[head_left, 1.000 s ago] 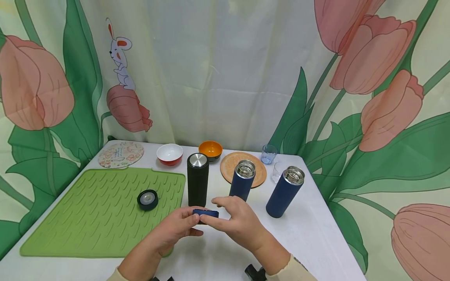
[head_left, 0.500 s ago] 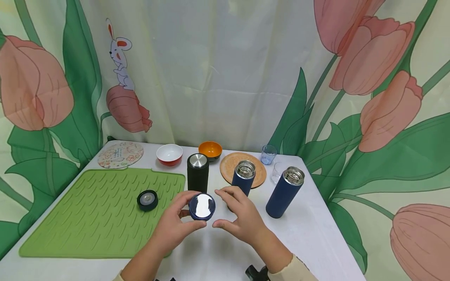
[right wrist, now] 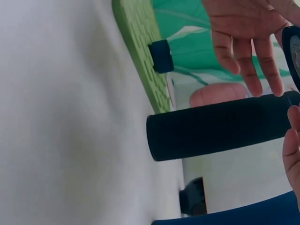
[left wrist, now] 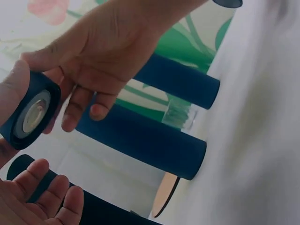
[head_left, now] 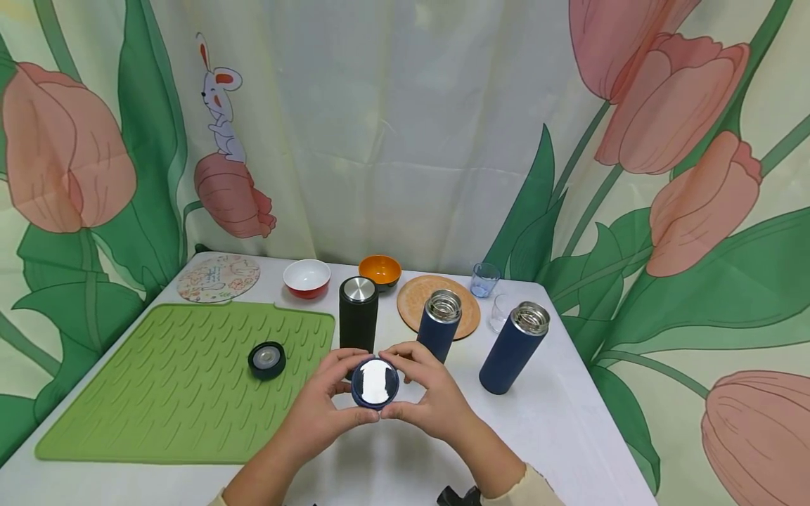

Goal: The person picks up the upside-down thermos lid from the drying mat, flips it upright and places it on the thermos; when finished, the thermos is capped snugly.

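A dark blue bottle lid (head_left: 375,383) with a shiny round top is held up over the front of the table, its top turned toward the head camera. My left hand (head_left: 325,402) pinches its left side between thumb and forefinger. On the opposite side, my right hand (head_left: 433,393) pinches it the same way. The left wrist view shows the lid's underside (left wrist: 33,112) with a pale round centre. Just behind the hands stand a black flask (head_left: 358,316) with a steel top and an uncapped blue flask (head_left: 438,332). Another uncapped blue flask (head_left: 511,351) stands farther right.
On the green mat (head_left: 158,379) at left lies a black lid (head_left: 266,360). Along the back are a floral round mat (head_left: 218,278), a red-and-white bowl (head_left: 306,279), an orange bowl (head_left: 380,270), a round wooden board (head_left: 411,295) and two glasses, one a bluish tumbler (head_left: 484,280).
The lid has turned from edge-on so its shiny top faces the head camera, and has shifted slightly right. My right hand, apart from it half a second ago, now grips it too.
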### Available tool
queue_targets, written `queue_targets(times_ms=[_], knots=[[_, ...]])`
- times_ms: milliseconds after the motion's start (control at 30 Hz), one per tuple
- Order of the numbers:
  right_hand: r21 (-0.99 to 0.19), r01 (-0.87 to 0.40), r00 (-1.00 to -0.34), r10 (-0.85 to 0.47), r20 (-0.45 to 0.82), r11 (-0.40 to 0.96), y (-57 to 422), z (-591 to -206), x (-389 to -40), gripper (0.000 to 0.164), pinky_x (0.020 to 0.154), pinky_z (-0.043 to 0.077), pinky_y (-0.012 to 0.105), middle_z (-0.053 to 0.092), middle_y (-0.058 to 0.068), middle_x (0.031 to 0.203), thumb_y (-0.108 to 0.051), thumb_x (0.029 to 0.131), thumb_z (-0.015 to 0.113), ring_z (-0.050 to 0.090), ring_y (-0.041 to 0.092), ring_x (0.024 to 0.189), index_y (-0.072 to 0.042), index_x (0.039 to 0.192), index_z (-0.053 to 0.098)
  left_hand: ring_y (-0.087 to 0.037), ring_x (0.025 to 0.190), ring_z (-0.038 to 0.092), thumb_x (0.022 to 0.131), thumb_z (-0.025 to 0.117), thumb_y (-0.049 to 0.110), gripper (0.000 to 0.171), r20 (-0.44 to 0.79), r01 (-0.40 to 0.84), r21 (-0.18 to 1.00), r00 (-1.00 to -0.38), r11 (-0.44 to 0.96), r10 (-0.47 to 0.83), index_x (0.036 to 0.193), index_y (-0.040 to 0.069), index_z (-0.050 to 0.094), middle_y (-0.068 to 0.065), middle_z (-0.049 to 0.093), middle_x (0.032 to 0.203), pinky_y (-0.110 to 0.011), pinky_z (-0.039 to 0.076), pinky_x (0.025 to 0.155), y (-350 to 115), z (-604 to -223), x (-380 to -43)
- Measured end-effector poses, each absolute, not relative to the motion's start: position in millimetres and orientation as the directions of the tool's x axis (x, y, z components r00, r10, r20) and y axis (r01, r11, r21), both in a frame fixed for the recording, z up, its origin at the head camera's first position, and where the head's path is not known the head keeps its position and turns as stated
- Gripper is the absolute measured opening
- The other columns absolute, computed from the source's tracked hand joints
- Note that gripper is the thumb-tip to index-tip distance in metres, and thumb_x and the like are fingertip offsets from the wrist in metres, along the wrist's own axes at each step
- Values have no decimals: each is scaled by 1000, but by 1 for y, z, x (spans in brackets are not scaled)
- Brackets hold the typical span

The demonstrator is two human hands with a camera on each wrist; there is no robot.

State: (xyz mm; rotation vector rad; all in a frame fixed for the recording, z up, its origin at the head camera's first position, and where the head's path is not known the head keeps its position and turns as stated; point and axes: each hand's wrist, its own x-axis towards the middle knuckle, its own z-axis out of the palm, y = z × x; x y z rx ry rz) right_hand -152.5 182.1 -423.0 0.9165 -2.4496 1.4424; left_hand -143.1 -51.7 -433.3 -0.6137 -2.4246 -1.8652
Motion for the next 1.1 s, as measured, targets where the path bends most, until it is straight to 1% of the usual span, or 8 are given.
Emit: queue_targets(times_ms=[300, 533, 667, 767, 833, 900, 1000, 1100], knots=[[-788, -525, -820, -441, 366, 322, 187, -424, -152, 54, 89, 54, 33, 61, 2, 139, -55, 82, 84, 61, 12, 119, -24, 126, 79, -18, 137, 51, 74, 97, 41, 57, 135, 250, 921, -924, 300, 357, 124, 34, 71, 5, 51, 151, -34, 54, 102, -48, -434, -144], [-765, -550, -815, -413, 406, 335, 191, -427, -150, 49, 88, 55, 30, 61, 2, 140, -51, 89, 82, 57, 11, 121, -25, 130, 76, -16, 134, 54, 73, 98, 44, 58, 168, 282, 906, -925, 315, 342, 124, 38, 71, 8, 51, 150, -38, 54, 103, -46, -436, -143], [-685, -658, -751, -220, 622, 312, 201, -430, -152, 42, 84, 54, 28, 61, 11, 134, -43, 101, 72, 59, 14, 116, -14, 131, 71, -16, 135, 54, 70, 99, 44, 61, 155, 258, 911, -938, 323, 311, 124, 37, 72, 9, 52, 149, -40, 54, 103, -45, -436, -142], [-655, -676, -695, 0, 719, 338, 211, -430, -158, 46, 87, 50, 27, 54, 21, 134, -23, 101, 73, 57, 21, 117, -3, 141, 60, -15, 135, 54, 68, 100, 43, 63, 140, 236, 912, -948, 334, 287, 124, 36, 72, 10, 53, 149, -40, 54, 104, -45, -435, -141], [-708, -606, -723, 119, 680, 363, 217, -430, -165, 61, 91, 47, 27, 46, 22, 142, -12, 97, 75, 53, 23, 122, -4, 152, 49, -15, 135, 54, 68, 101, 40, 63, 135, 229, 914, -950, 334, 282, 124, 36, 72, 10, 53, 148, -40, 54, 104, -44, -435, -141], [-786, -476, -795, 190, 576, 395, 223, -431, -173, 77, 95, 45, 30, 39, 18, 152, -12, 95, 76, 49, 23, 128, -11, 161, 39, -15, 135, 53, 68, 101, 38, 62, 135, 230, 914, -950, 336, 283, 124, 36, 73, 10, 53, 148, -39, 54, 104, -44, -435, -140], [-883, -241, -919, 199, 341, 403, 230, -434, -189, 93, 105, 43, 43, 25, 12, 164, -28, 96, 79, 41, 27, 141, -20, 170, 23, -15, 136, 53, 69, 101, 37, 61, 136, 236, 911, -946, 339, 293, 123, 36, 72, 10, 53, 148, -39, 54, 104, -43, -436, -140], [-909, -83, -978, 140, 152, 409, 236, -437, -204, 102, 116, 37, 56, 17, 13, 170, -40, 94, 81, 36, 36, 148, -17, 172, 18, -15, 135, 53, 69, 101, 39, 61, 134, 238, 908, -945, 345, 298, 123, 37, 72, 11, 53, 148, -39, 54, 104, -43, -436, -140]])
